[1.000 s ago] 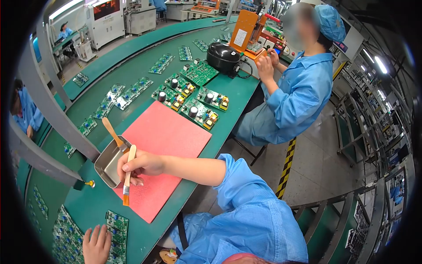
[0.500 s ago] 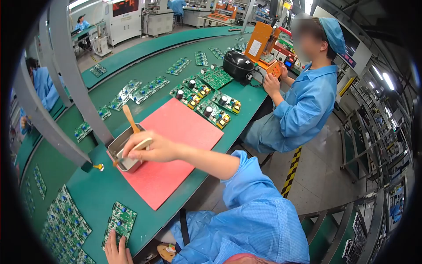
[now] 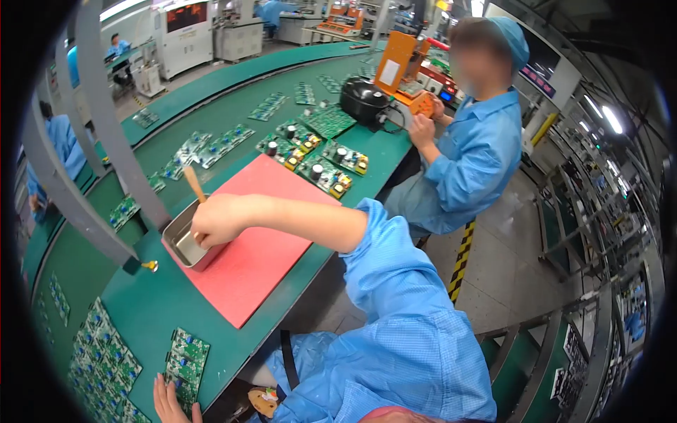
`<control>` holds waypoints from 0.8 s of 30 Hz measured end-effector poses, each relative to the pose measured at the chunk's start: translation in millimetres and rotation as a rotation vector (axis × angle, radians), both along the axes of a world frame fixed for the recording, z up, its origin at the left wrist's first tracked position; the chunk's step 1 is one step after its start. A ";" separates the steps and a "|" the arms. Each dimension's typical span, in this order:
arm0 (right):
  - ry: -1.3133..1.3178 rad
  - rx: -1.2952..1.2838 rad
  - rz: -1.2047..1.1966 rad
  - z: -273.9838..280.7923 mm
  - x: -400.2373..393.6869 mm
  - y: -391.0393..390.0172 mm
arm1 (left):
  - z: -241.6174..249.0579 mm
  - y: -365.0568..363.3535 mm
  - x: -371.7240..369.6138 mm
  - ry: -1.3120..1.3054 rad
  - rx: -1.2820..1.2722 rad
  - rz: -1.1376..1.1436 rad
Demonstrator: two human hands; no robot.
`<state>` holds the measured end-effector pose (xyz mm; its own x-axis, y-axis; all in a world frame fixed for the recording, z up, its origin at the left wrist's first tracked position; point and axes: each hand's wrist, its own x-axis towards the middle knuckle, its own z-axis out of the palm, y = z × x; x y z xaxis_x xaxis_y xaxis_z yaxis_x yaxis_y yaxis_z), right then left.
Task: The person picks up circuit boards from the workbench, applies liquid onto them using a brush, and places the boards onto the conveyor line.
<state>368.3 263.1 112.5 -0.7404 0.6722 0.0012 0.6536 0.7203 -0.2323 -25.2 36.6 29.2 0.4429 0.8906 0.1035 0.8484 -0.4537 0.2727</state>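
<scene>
My right hand (image 3: pixel 218 220) is closed over the metal tin (image 3: pixel 185 250), fingertips pinched down inside it. A brush with a pale handle, seen in this hand in the earlier frame, is now mostly hidden by the fingers. Another wooden handle (image 3: pixel 193 183) leans up out of the tin just behind the hand. Beneath the tin lies a pink mat (image 3: pixel 261 282). My left hand (image 3: pixel 173 405) has its fingers spread at the lower edge of a green circuit board (image 3: pixel 187 356), and seems to touch it.
Many similar boards (image 3: pixel 102 352) lie close together at the lower left. Boards with large capacitors (image 3: pixel 324 176) sit beyond the mat, near a black rounded device (image 3: pixel 363 99). A grey post (image 3: pixel 130 134) rises behind the tin. A co-worker (image 3: pixel 472 155) sits at the right.
My right hand has lowered into the tin, and the pale brush handle has gone out of sight. My left fingers have slid back toward the board's lower edge. The whole view has shifted slightly.
</scene>
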 end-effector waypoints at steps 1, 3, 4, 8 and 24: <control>0.040 0.008 0.041 1.5 2.2 3.0 | 0.9 -1.7 1.7 0.016 0.127 0.014; 0.114 -0.031 0.115 2.9 7.7 11.9 | 13.0 -10.5 3.5 0.035 0.211 0.078; 0.135 -0.056 0.124 5.5 11.2 14.0 | 21.3 -9.6 5.3 0.023 0.177 0.118; 0.192 -0.050 0.073 15.4 19.4 19.8 | 21.3 -7.5 4.1 -0.077 -0.008 0.187; 0.178 0.161 0.066 19.4 5.8 27.5 | 8.7 -26.5 -6.4 -0.139 0.059 0.257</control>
<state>374.1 290.6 131.9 -0.7612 0.6028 0.2390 0.5628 0.7972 -0.2184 -31.6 10.1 37.9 0.1821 0.9622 0.2025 0.8940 -0.2478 0.3733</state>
